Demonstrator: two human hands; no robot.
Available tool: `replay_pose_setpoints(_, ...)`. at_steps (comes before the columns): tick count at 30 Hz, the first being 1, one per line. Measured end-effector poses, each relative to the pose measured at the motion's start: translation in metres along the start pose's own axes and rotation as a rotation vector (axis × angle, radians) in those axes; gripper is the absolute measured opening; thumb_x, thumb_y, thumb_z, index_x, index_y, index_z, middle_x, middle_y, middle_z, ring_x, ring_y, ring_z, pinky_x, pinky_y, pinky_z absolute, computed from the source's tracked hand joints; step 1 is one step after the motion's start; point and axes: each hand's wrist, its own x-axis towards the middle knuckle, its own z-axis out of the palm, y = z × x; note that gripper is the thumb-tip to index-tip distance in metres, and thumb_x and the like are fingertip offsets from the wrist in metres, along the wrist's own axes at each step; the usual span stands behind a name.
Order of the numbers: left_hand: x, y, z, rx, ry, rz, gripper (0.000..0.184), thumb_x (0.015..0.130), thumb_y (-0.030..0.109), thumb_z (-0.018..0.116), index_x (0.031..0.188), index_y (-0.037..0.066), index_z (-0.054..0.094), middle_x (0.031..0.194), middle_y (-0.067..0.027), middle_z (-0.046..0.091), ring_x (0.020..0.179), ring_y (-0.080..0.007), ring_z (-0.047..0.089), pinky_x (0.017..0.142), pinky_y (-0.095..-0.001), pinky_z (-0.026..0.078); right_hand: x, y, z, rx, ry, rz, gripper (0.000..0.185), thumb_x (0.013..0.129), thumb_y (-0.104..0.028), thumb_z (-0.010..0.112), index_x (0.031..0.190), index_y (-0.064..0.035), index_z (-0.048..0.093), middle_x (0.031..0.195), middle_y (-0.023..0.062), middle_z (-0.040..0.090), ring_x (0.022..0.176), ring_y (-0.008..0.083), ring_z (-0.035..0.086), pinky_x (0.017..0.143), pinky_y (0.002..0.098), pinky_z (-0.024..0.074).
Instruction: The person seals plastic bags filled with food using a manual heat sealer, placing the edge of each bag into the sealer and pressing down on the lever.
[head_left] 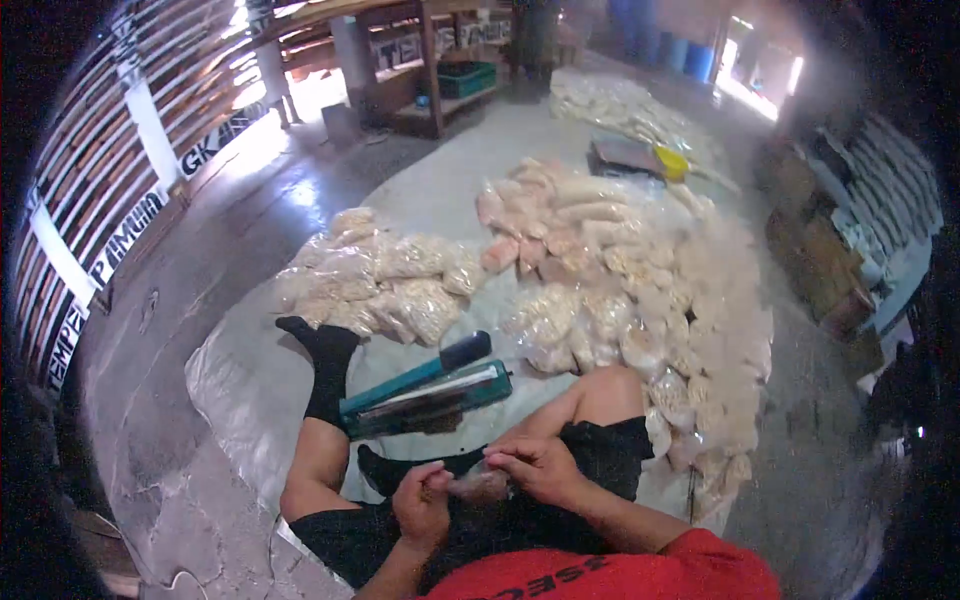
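Note:
Over my lap, a small clear plastic bag (pixel 481 486) is stretched between my two hands. My left hand (pixel 421 502) pinches one end with the fingertips. The other side is gripped by my right hand (pixel 538 469), thumb and fingers pressed together. What the bag contains is too blurred to tell. Between my legs lies a green impulse sealer (pixel 430 398) with a dark end on its raised arm, apart from both hands.
Filled clear bags of pale pieces lie in a left pile (pixel 385 275) and a larger right pile (pixel 590 260) on a white sheet (pixel 245 400). Farther back are a yellow container (pixel 671 163) and a green crate (pixel 468 80) on a shelf. Stacked bags (pixel 870 180) stand at right.

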Motion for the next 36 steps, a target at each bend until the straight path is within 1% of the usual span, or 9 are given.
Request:
replay_pose_setpoints(4,0.014,0.024,0.001,0.220,-0.147,0.254,0.019,0.097,0.022,0.066,0.101,0.004,0.068,0.090,-0.0125,0.072,0.082,-0.0251,0.071,0.076,-0.0353,0.055,0.008,-0.015,-0.005,-0.092,-0.038,-0.068,0.023,0.094,-0.017,0.071,0.113,-0.0034,0.074,0.092,0.0065,0.075,0.082,0.0119,0.067,0.079,0.0280,0.0540)
replay_pose_setpoints(7,0.015,0.012,0.003,0.101,-0.062,0.022,0.016,0.094,0.018,0.068,0.098,0.003,0.068,0.090,-0.0114,0.072,0.081,-0.0242,0.070,0.076,-0.0357,0.054,0.015,-0.021,0.001,-0.156,-0.014,-0.094,0.018,0.095,-0.015,0.071,0.106,-0.0023,0.075,0.093,0.0058,0.075,0.083,0.0116,0.067,0.081,0.0289,0.0538)
replay_pose_setpoints(9,0.013,-0.002,0.002,0.234,0.008,0.134,0.015,0.093,0.017,0.070,0.096,0.003,0.069,0.088,-0.0101,0.071,0.080,-0.0215,0.069,0.074,-0.0350,0.054,0.022,0.003,0.022,0.282,0.155,0.013,0.025,0.097,-0.028,0.067,0.103,-0.0047,0.075,0.095,0.0080,0.076,0.089,0.0177,0.071,0.080,0.0345,0.0559)
replay_pose_setpoints(14,0.028,-0.006,-0.011,0.106,-0.097,-0.392,0.022,0.095,0.022,0.067,0.098,0.001,0.072,0.080,-0.0120,0.072,0.074,-0.0188,0.069,0.070,-0.0349,0.053,0.037,0.003,0.014,0.034,-0.049,0.234,0.026,0.097,-0.024,0.069,0.106,0.0001,0.072,0.093,0.0088,0.074,0.088,0.0154,0.069,0.082,0.0336,0.0567)
replay_pose_setpoints(15,0.036,0.001,-0.011,0.162,-0.026,-0.252,0.028,0.097,0.026,0.065,0.100,-0.001,0.071,0.080,-0.0115,0.071,0.072,-0.0162,0.068,0.068,-0.0329,0.053,0.044,0.005,0.019,0.182,-0.010,0.240,0.028,0.097,-0.025,0.068,0.105,0.0015,0.072,0.092,0.0089,0.074,0.086,0.0155,0.069,0.081,0.0330,0.0572)
replay_pose_setpoints(22,0.070,-0.052,0.017,-0.162,0.048,-0.483,0.024,0.097,0.023,0.064,0.098,0.001,0.071,0.079,-0.0063,0.068,0.067,-0.0162,0.064,0.063,-0.0334,0.054,0.100,0.091,0.052,0.504,0.210,0.315,0.033,0.099,-0.030,0.066,0.099,0.0026,0.071,0.086,0.0073,0.072,0.071,0.0138,0.068,0.067,0.0307,0.0567)
replay_pose_setpoints(24,0.079,-0.066,0.023,-0.336,0.085,-0.574,0.021,0.097,0.021,0.064,0.097,0.001,0.070,0.077,-0.0056,0.066,0.064,-0.0163,0.062,0.061,-0.0332,0.054,0.110,0.102,0.054,0.166,0.236,0.346,0.039,0.100,-0.037,0.064,0.095,0.0011,0.071,0.083,0.0057,0.070,0.064,0.0116,0.062,0.057,0.0284,0.0500)
replay_pose_setpoints(25,0.085,-0.070,0.025,-0.371,0.076,-0.580,0.018,0.096,0.019,0.065,0.097,0.002,0.068,0.076,-0.0047,0.063,0.062,-0.0155,0.061,0.059,-0.0324,0.054,0.114,0.096,0.058,0.345,0.246,0.394,0.043,0.100,-0.041,0.062,0.089,-0.0007,0.071,0.080,0.0050,0.070,0.060,0.0111,0.057,0.052,0.0275,0.0434)
replay_pose_setpoints(36,0.134,-0.121,0.044,-0.419,0.126,-0.719,0.014,0.094,0.018,0.066,0.091,0.005,0.065,0.070,-0.0027,0.059,0.058,-0.0150,0.058,0.053,-0.0333,0.048,0.143,0.124,0.074,0.459,0.247,0.479,0.024,0.100,-0.024,0.063,0.097,-0.0008,0.068,0.083,0.0042,0.068,0.067,0.0120,0.062,0.060,0.0275,0.0527)
